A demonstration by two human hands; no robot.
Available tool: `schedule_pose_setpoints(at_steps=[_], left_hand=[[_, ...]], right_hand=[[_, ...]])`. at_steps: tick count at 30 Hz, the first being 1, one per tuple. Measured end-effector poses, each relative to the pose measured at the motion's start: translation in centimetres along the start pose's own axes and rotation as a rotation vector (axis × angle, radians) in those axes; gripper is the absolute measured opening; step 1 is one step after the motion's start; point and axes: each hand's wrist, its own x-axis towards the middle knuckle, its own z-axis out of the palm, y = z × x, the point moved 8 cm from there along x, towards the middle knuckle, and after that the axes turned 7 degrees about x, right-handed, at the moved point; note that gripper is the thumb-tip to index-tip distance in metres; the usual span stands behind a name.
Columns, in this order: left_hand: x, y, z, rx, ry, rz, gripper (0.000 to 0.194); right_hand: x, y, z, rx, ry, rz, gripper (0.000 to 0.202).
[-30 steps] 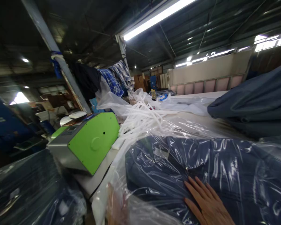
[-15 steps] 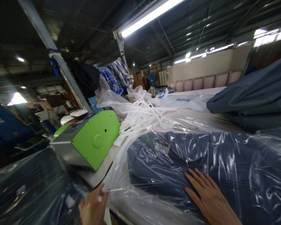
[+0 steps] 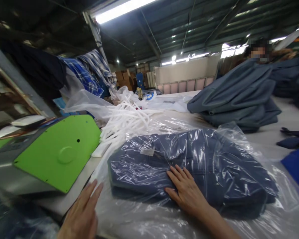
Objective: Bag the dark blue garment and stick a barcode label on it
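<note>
Right hand (image 3: 186,192) flat on bagged garment (image 3: 189,166), gripping nothing | left hand (image 3: 82,212) flat at bag edge, apparently not gripping | soft, slippery film; grasp folded edges.

No readable text, small label on bagged garment (image 3: 147,151) blank or too blurred, green machine (image 3: 57,152) unmarked

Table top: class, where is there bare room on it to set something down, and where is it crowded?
Bare table shows at the far right, between the stacked grey-blue garments and the blue sheet. The near middle is crowded: the bagged navy garment under the right hand, white strips, and the green machine by the left hand.
</note>
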Motion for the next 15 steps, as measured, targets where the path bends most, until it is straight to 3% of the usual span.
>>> schedule_pose_setpoints(at_steps=[2, 4, 7, 9, 12, 13, 15], left_hand=[[5.3, 4.7, -1.0, -0.122, 0.163, 0.003, 0.054], [9.2, 10.2, 0.1, -0.113, 0.186, 0.084, 0.047], [10.8, 16.5, 3.6, -0.052, 0.164, 0.249, 0.048], [9.9, 17.8, 5.4, -0.033, 0.164, 0.301, 0.055], [8.6, 17.2, 6.1, -0.016, 0.198, 0.300, 0.061], [8.4, 16.9, 5.9, -0.010, 0.209, 0.303, 0.061], [8.4, 16.7, 5.5, -0.002, 0.216, 0.311, 0.061]], right_hand=[[-0.1, -0.5, 0.1, -0.043, -0.005, -0.012, 0.058], [-0.5, -1.1, -0.1, -0.111, 0.054, -0.046, 0.058], [-2.2, -2.3, -1.4, -0.246, 0.231, -0.129, 0.052], [-4.1, -2.7, -2.9, -0.311, 0.304, -0.229, 0.043], [-8.0, -0.9, -6.4, -0.386, 0.357, -0.298, 0.038], [-9.4, 0.9, -7.8, -0.429, 0.395, -0.231, 0.040], [-12.5, 5.9, -10.1, -0.528, 0.439, 0.036, 0.050]])
